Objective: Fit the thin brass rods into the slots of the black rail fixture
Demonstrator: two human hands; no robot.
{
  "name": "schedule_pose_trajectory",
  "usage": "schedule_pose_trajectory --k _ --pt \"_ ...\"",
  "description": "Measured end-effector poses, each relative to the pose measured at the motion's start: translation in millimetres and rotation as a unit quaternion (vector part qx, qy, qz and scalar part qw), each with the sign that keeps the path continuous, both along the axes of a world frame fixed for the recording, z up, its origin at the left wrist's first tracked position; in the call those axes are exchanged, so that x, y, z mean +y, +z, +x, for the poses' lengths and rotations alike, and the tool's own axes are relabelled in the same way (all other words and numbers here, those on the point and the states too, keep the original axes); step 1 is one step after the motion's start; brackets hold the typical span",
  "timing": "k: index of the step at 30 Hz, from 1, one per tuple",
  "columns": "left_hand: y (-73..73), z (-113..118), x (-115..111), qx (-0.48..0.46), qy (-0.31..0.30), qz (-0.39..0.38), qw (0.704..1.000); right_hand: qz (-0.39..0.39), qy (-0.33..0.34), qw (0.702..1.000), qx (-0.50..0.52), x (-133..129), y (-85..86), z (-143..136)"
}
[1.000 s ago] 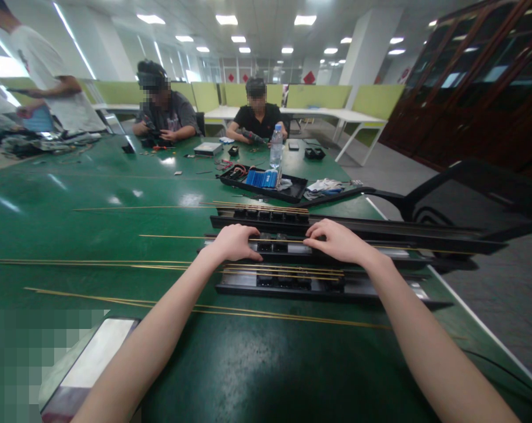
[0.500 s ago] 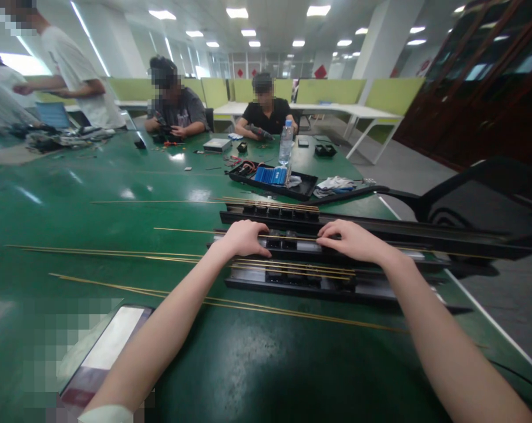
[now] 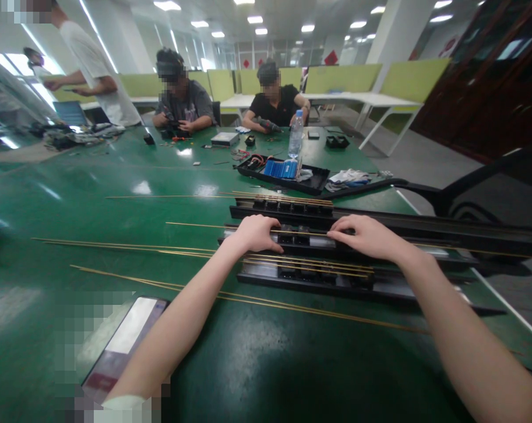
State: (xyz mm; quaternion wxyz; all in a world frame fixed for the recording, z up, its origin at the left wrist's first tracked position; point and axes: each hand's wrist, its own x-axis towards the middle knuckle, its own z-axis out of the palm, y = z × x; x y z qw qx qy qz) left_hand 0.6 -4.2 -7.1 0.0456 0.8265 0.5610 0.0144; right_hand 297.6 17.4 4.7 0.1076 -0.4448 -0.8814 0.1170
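Three long black channels lie side by side on the green table. My left hand [image 3: 258, 234] straddles the middle channel [image 3: 266, 249], fingers at its far wall and thumb at its near wall, gripping it. A thin brass-coloured rod [image 3: 195, 225] runs lengthwise over this channel, past small black blocks [image 3: 293, 235] set inside. To the right of the blocks, my right hand [image 3: 363, 235] is closed, thumb and fingertips pinching the rod. Several similar rods [image 3: 310, 265] rest over the blocks of the near channel [image 3: 266, 278]. The far channel [image 3: 243, 212] carries rods too.
Loose rods [image 3: 292, 305] lie nearest me, and a phone [image 3: 131, 329] sits by my left forearm. Beyond the channels are a black tray [image 3: 312, 183] with a blue part, gloves [image 3: 349, 178] and a water bottle [image 3: 296, 136]. A chair [image 3: 442, 197] stands right. Several people work across the table.
The whole view has shifted, so the scene sits further right and slightly higher. Both hands keep their places at the middle channel, and the rod's position looks unchanged.
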Motion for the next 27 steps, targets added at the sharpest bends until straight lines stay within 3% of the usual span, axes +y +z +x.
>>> schedule_pose_trajectory --k 27 --pt "-9.1 -4.4 0.4 -0.012 -0.001 -0.014 1.000 0.011 -0.017 1.000 -0.021 5.7 -18.2 -6.0"
